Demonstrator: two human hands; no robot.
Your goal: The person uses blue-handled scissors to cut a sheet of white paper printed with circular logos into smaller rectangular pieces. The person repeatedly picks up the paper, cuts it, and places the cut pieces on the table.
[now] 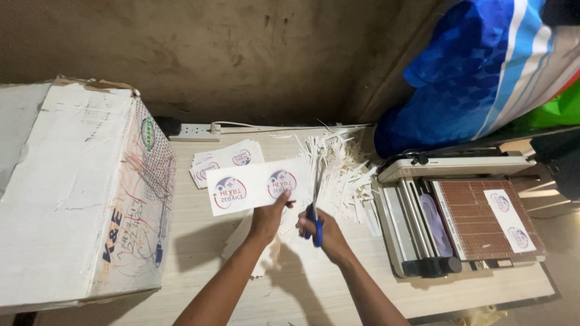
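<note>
- Head view: the left hand pinches the near right corner of a white printed strip between thumb and fingers, holding it lifted above the surface near the middle of the scene. The strip carries two round red-and-blue emblems side by side.
- The right hand is closed around the blue handles of a pair of scissors, fingers through the loops. The blades point away from the person and meet the right end of the strip.
- Containers: a big, worn white cardboard box lies on the left of the surface, scribbled on its side face. Its flaps look closed, so I cannot tell what is inside.
- Just beyond the strip, on the far side, lies a small stack of cut cards with the same round emblems.
- To the right of the hands a loose heap of thin white paper trimmings spreads over the surface; more white scraps lie under the hands.
- At the right stands a paper trimmer with a brown gridded bed, and a printed strip of two emblems lies on it.
- A white power strip sits at the far edge against the wall.
- A blue patterned bag bulges at the far right, above the trimmer.
</note>
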